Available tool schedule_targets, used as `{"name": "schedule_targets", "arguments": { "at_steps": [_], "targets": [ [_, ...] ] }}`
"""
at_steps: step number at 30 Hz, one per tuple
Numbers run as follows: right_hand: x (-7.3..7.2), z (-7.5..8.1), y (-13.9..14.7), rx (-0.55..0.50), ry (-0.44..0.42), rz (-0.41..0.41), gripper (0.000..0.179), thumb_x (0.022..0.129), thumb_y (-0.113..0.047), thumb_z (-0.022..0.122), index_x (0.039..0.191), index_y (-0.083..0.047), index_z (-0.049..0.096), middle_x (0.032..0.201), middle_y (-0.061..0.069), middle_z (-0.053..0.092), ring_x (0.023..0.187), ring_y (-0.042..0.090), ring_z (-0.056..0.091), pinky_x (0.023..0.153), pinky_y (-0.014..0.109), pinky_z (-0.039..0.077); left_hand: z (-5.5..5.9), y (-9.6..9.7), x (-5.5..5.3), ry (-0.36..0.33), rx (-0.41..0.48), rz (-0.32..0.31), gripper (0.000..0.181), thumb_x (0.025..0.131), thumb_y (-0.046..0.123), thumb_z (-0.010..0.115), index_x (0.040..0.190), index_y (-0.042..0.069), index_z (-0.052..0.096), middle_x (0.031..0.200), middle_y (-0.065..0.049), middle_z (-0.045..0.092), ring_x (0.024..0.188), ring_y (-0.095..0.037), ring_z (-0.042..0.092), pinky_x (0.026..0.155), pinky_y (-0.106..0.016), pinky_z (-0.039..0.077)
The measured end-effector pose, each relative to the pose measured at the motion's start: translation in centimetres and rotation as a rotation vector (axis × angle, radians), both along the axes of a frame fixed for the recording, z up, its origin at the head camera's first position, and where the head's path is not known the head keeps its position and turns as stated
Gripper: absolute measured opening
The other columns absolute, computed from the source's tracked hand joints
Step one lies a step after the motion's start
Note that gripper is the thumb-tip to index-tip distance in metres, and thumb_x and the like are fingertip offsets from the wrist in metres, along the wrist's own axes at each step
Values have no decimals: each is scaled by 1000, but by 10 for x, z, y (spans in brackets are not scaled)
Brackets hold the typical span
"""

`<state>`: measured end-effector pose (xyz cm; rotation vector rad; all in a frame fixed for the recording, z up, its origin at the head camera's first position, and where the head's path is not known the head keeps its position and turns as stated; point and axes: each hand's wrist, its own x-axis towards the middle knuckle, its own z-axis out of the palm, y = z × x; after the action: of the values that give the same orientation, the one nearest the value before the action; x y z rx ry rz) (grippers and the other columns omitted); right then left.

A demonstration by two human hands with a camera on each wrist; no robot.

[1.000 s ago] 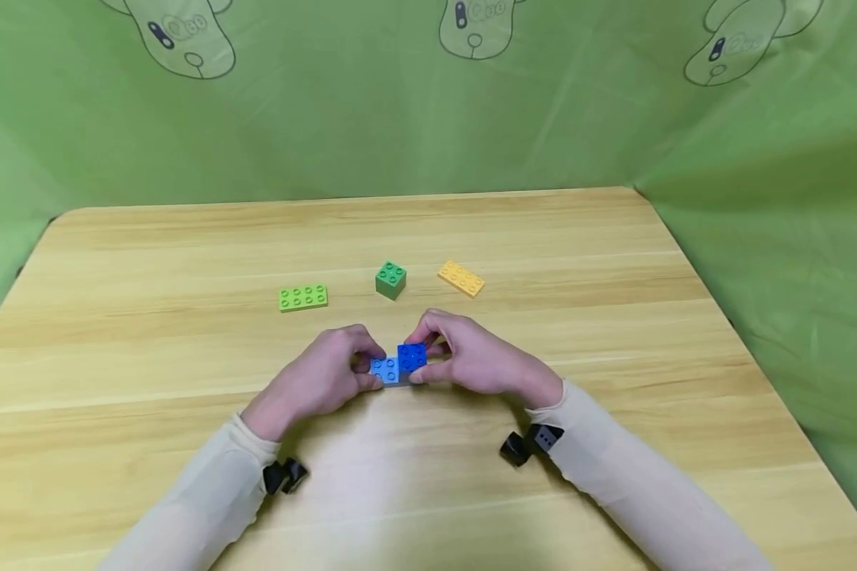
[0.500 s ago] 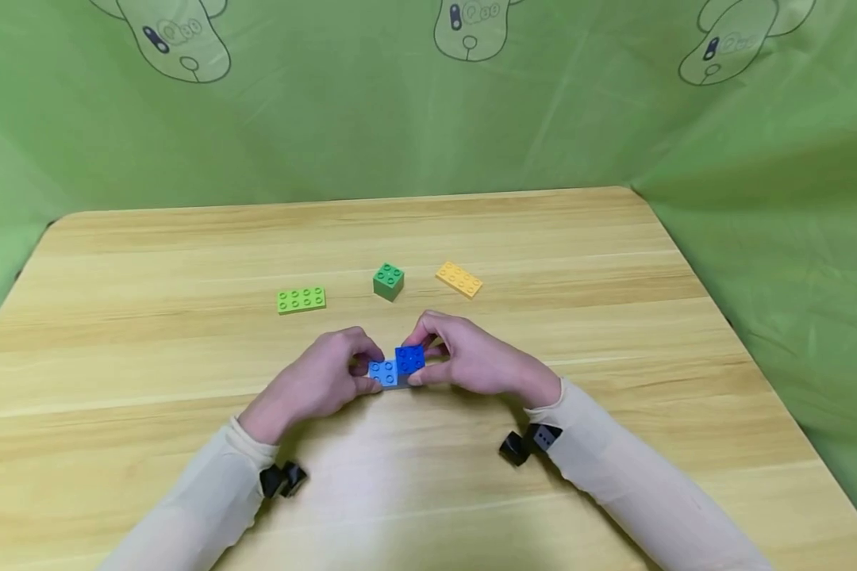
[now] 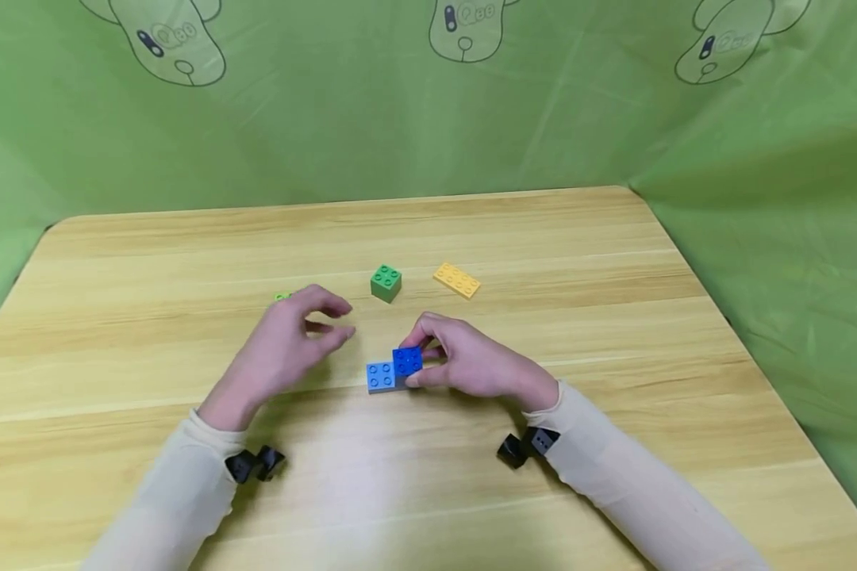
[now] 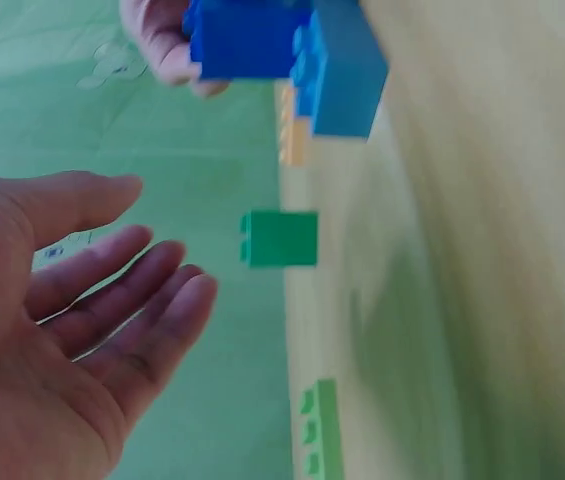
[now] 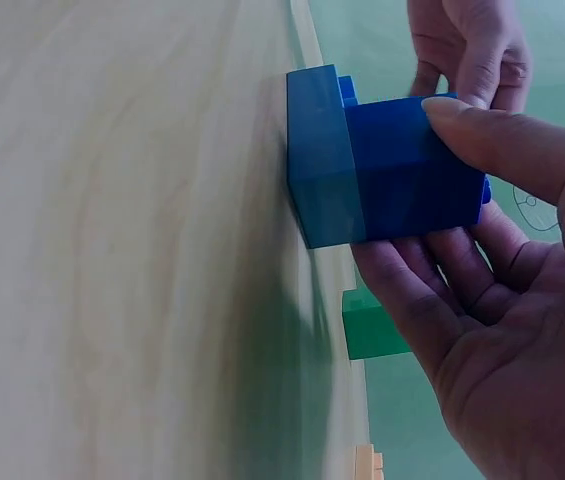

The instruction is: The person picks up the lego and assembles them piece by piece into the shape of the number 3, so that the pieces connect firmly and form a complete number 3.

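My right hand (image 3: 471, 361) pinches a dark blue square brick (image 5: 412, 170) between thumb and fingers. That brick sits on the right end of a longer light blue brick (image 3: 381, 377), whose left studs are bare. My left hand (image 3: 282, 341) is to the left of the blue bricks, its fingers loosely bent with nothing between them, as the left wrist view (image 4: 92, 310) also shows. It covers most of a lime green flat brick (image 3: 282, 296) in the head view. Behind the hands stands a green square brick (image 3: 386, 283), with a yellow-orange flat brick (image 3: 457, 280) to its right.
The wooden table (image 3: 578, 317) carries all the bricks. A green cloth (image 3: 328, 135) with cartoon outlines hangs behind the far edge and along the sides. Black wrist cameras (image 3: 257, 464) jut from both sleeves.
My left hand has let go of the light blue brick and moved left and away from me, over the lime green brick. My right hand stays on the dark blue brick.
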<state>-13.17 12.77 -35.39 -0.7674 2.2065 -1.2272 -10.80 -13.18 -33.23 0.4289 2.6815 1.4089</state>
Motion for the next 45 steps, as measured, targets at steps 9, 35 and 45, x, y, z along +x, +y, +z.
{"name": "schedule_targets", "arguments": {
  "at_steps": [9,35,45],
  "targets": [
    [2,3,-4,49,18,-11,30,84,-12,80,107,-8,61,109,1,58,99,19,58,87,30,53,4,-28,-6,138,2,120,31,90,7,72,119,1,62,117,-11,62,111,-30,58,97,-43,49],
    [3,1,1,63,19,-4,30,84,-14,80,107,-9,61,108,1,59,99,19,59,87,30,53,-13,-70,-46,-221,-134,118,57,91,20,71,138,-1,48,141,-23,46,127,-44,45,105,-53,39],
    [1,3,2,66,-2,-11,31,84,-15,80,107,-9,61,107,2,60,99,20,58,88,34,53,-19,-74,-55,-200,-225,42,62,88,21,76,138,-3,48,137,-23,48,125,-41,46,107,-54,35]
  ]
}}
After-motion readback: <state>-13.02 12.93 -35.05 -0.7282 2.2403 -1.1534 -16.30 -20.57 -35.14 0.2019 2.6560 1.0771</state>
